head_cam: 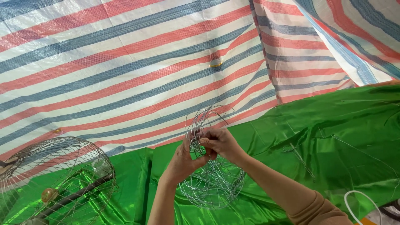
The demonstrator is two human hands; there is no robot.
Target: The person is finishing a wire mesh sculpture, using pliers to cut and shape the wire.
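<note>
Wire-loop frame (pixel 212 179) judged light, springy, easily bent. Upper loops pinched by left hand (pixel 183 160) and right hand (pixel 221 143); crossings judged firmest hold. Fan (pixel 54 179) left of frame.

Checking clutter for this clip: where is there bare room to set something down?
Free: the green satin cloth right of the hands, though thin loose wires cross it. Crowded: lower left, filled by the fan; centre, where both hands hold the wire frame.

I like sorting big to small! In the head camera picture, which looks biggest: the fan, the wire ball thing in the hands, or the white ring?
1. Fan, cut off by the picture's edge.
2. Wire ball, held by both hands, left hand and right hand.
3. White ring, only partly showing.
Nearness to the camera may skew this.
</note>
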